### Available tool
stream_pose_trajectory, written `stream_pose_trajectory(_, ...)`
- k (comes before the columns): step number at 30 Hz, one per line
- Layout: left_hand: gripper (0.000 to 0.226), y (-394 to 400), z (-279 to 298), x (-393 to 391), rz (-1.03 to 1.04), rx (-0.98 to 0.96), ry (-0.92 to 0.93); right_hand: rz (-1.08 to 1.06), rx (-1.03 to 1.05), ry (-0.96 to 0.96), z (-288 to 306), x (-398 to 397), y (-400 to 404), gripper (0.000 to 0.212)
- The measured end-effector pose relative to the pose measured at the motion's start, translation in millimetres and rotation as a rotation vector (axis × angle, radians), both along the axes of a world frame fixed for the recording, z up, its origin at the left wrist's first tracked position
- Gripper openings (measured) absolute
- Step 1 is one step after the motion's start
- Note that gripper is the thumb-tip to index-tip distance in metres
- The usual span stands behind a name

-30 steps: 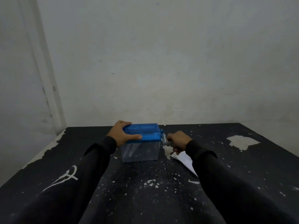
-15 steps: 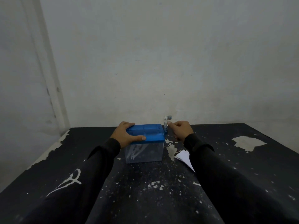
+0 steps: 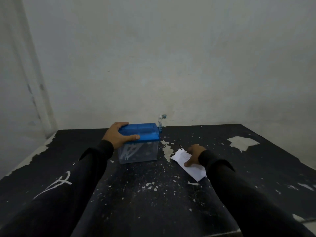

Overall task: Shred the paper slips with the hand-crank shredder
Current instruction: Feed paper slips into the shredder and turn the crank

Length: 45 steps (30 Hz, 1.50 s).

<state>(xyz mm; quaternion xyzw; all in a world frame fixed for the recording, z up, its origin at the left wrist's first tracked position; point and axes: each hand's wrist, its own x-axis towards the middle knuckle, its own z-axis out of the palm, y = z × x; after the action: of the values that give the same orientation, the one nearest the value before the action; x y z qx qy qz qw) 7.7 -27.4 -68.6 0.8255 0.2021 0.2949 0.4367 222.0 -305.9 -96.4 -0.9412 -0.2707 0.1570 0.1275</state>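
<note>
Hand-crank shredder (image 3: pixel 139 142) standing on a dark, paint-chipped table (image 3: pixel 153 202): its blue lid (image 3: pixel 140 133) caps a clear bin (image 3: pixel 138 153) that holds pale paper strips (image 3: pixel 127 152), and the crank handle (image 3: pixel 160 123) at the lid's right end points upward, untouched. The left hand (image 3: pixel 118 134) grips the lid's left end, fingers curled over the far edge and thumb along the near edge. The right hand (image 3: pixel 194 155) rests on the white paper slips (image 3: pixel 189 164) lying on the table just right of the shredder, thumb pressing the top sheet; the other fingers cannot be made out.
</note>
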Motion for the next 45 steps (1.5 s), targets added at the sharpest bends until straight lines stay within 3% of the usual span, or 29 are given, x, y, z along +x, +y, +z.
stream_pose_trajectory(11, 0.104, 1, -2, 3, 0.009, -0.011, 0.003, -0.101, 0.022, 0.084, -3, -2, -6, 0.104)
stream_pose_trajectory(15, 0.12, 1, -1, 2, 0.006, -0.008, 0.002, -0.094, 0.014, 0.035, -4, -6, -3, 0.096)
stream_pose_trajectory(26, 0.127, 4, -2, 2, 0.001, -0.012, 0.006, -0.113, 0.012, -0.055, -5, -13, 4, 0.088)
stream_pose_trajectory(37, 0.124, 2, -1, 3, 0.002, -0.012, -0.003, -0.159, 0.157, 0.005, -10, -11, -5, 0.087)
stream_pose_trajectory(42, 0.106, 3, -2, 5, 0.021, 0.007, -0.009, -0.092, 0.308, 0.082, -7, -10, 1, 0.065)
stream_pose_trajectory(45, 0.102, 10, -1, 9, 0.028, 0.019, 0.006, -0.092, 0.425, 0.146, -5, -9, 16, 0.062)
